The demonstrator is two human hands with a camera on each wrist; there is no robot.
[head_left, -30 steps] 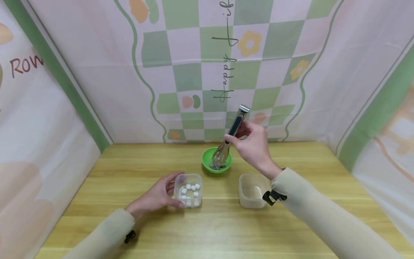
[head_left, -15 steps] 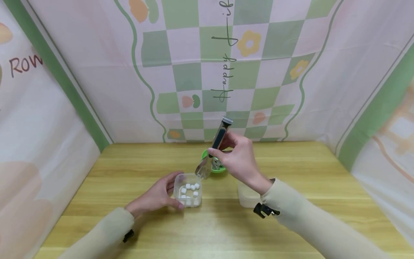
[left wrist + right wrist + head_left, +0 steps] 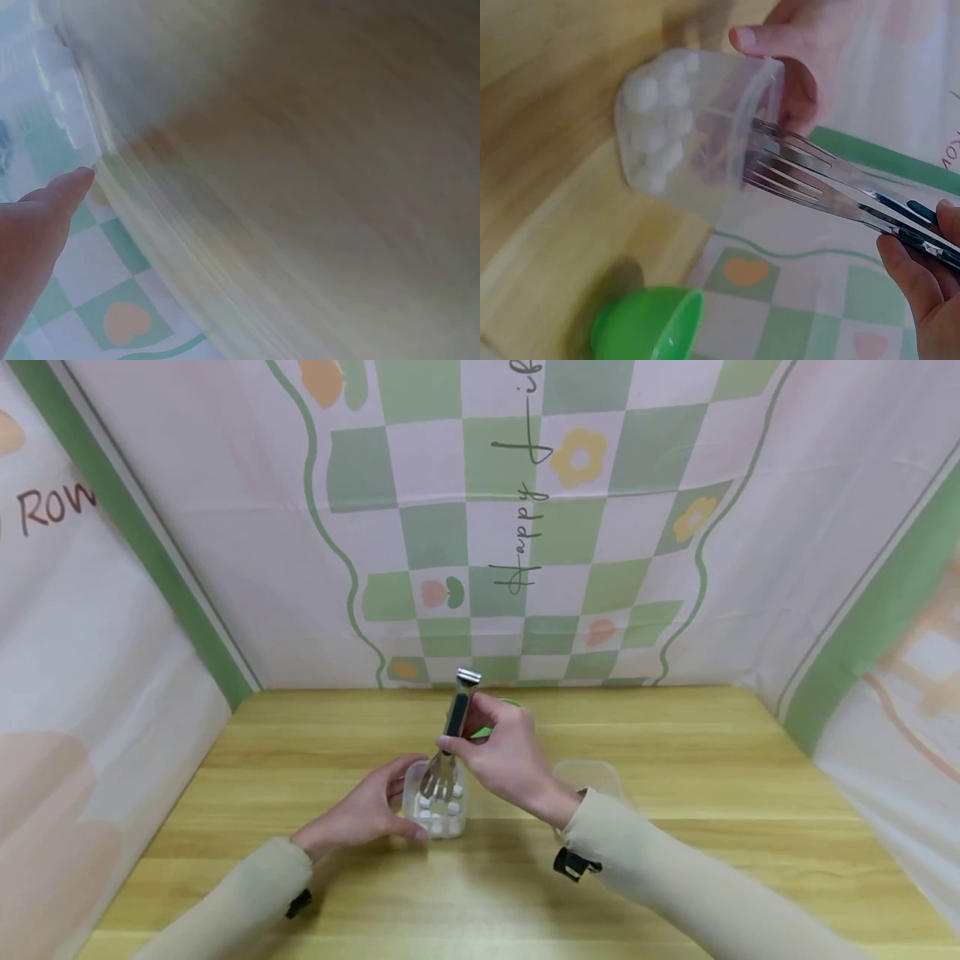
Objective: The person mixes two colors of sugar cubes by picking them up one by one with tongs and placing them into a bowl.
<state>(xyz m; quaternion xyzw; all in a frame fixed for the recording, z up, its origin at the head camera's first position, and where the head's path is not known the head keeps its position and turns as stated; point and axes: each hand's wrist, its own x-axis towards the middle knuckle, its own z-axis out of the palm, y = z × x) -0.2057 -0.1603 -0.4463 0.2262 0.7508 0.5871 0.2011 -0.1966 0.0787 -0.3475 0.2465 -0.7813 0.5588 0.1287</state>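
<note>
My right hand (image 3: 504, 756) pinches a pair of metal tongs (image 3: 456, 717) by their dark-inlaid handles. The tongs slant down, and in the right wrist view their slotted, fork-like ends (image 3: 799, 184) reach just inside the mouth of a clear plastic container (image 3: 697, 199), slightly apart with nothing visible between them. Several small white cubes (image 3: 649, 139) lie on its bottom, below the prongs. My left hand (image 3: 358, 810) holds this container from its left side, fingers behind and thumb in front. A thumb (image 3: 49, 206) shows beside the container's edge in the left wrist view.
Behind my right hand a green bowl (image 3: 645, 326) stands on the wooden table (image 3: 675, 743), mostly hidden in the head view. A second clear container (image 3: 588, 770) sits to the right, partly covered by the right forearm. A patterned cloth (image 3: 495, 527) hangs at the table's back.
My right hand has carried the tongs left and toward me, from inside the green bowl to the mouth of the container with white cubes. The left hand has stayed in place.
</note>
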